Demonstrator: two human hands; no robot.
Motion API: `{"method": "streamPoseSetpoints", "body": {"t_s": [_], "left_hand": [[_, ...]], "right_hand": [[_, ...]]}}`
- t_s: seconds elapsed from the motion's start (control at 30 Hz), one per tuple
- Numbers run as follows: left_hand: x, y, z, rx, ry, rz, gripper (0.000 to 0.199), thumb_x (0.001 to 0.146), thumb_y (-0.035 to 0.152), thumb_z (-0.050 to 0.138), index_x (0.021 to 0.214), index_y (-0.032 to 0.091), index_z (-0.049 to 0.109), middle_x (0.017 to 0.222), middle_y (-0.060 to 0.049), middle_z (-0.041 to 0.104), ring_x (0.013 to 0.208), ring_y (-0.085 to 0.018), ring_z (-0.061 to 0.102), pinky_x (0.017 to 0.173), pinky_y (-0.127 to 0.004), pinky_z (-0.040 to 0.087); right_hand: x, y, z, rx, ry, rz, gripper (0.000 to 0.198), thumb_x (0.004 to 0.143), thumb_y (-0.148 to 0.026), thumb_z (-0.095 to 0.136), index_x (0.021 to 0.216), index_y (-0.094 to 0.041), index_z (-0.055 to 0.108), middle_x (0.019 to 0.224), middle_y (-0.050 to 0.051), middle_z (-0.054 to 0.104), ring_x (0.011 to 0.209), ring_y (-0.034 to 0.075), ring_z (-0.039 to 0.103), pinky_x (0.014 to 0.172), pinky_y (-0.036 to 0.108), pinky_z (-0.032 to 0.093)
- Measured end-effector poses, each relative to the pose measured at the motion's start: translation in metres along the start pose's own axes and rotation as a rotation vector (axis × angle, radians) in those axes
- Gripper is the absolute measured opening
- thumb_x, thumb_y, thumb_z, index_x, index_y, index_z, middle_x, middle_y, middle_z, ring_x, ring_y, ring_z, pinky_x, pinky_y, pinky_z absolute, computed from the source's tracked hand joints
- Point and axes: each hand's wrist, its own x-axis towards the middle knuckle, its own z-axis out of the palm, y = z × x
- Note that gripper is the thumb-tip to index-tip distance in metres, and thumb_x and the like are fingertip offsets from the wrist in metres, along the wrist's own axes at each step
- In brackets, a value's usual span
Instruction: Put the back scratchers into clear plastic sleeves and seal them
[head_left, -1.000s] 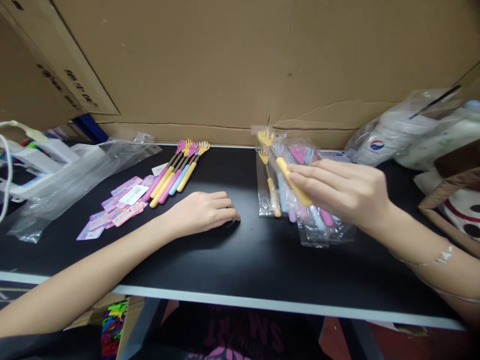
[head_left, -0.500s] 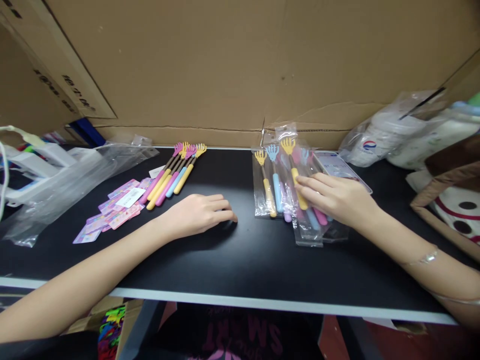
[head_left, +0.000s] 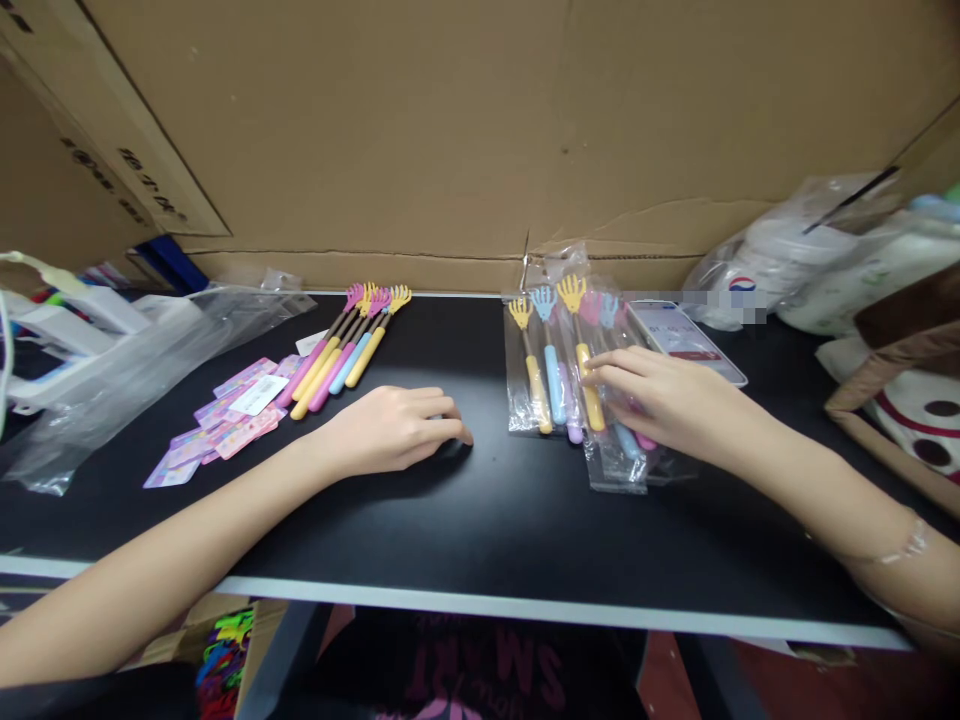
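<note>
My left hand rests on the black tabletop with its fingers loosely bent and apart, holding nothing. To its upper left lies a group of unbagged back scratchers with pink, yellow and blue handles. On the right, my right hand lies over several back scratchers in clear plastic bags. Its outstretched fingertips touch the handle of a yellow bagged back scratcher, which sits on top of the others. Beside that one are a blue back scratcher and another yellow back scratcher, both bagged. My palm hides some handles underneath.
Small printed cards are spread at the left, near clear plastic bags and a white device. A phone lies behind my right hand. A bagged cup and a cloth bag stand at right. Cardboard walls the back.
The yellow bagged back scratcher has shifted slightly left, along with my right fingertips. More of the phone's screen shows. My left hand has stayed in place.
</note>
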Motion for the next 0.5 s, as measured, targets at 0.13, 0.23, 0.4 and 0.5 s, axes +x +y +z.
{"method": "streamPoseSetpoints", "body": {"t_s": [0.13, 0.23, 0.4, 0.5], "left_hand": [[0.000, 0.000, 0.000, -0.011, -0.004, -0.012, 0.024, 0.097, 0.021, 0.040, 0.107, 0.024, 0.062, 0.097, -0.001, 0.065, 0.087, -0.014, 0.061, 0.072, -0.024, 0.045], [0.000, 0.001, 0.001, -0.007, -0.010, -0.019, 0.024, 0.098, 0.023, 0.041, 0.108, 0.024, 0.062, 0.097, -0.002, 0.065, 0.088, -0.014, 0.062, 0.074, -0.024, 0.045], [0.001, 0.002, 0.001, -0.004, 0.016, -0.031, 0.027, 0.099, 0.023, 0.038, 0.105, 0.023, 0.064, 0.094, -0.002, 0.065, 0.085, -0.013, 0.062, 0.072, -0.023, 0.045], [0.001, 0.003, 0.001, -0.016, 0.029, -0.036, 0.027, 0.098, 0.023, 0.039, 0.104, 0.023, 0.065, 0.092, -0.002, 0.064, 0.084, -0.013, 0.061, 0.071, -0.022, 0.045]], "right_hand": [[-0.004, 0.007, -0.004, 0.089, -0.095, -0.007, 0.033, 0.084, -0.010, 0.043, 0.113, -0.017, 0.058, 0.119, 0.011, 0.063, 0.106, 0.024, 0.061, 0.084, 0.039, 0.051], [-0.006, 0.009, -0.008, 0.155, -0.113, 0.002, 0.033, 0.086, -0.010, 0.041, 0.113, -0.017, 0.058, 0.120, 0.011, 0.063, 0.109, 0.024, 0.060, 0.088, 0.040, 0.050], [-0.007, 0.011, -0.013, 0.207, -0.125, 0.065, 0.031, 0.093, -0.020, 0.040, 0.116, -0.019, 0.061, 0.114, 0.011, 0.065, 0.104, 0.025, 0.060, 0.083, 0.042, 0.052], [-0.008, 0.010, -0.012, 0.200, -0.114, 0.078, 0.029, 0.095, -0.027, 0.042, 0.114, -0.020, 0.063, 0.114, 0.011, 0.065, 0.113, 0.026, 0.056, 0.089, 0.044, 0.050]]}}
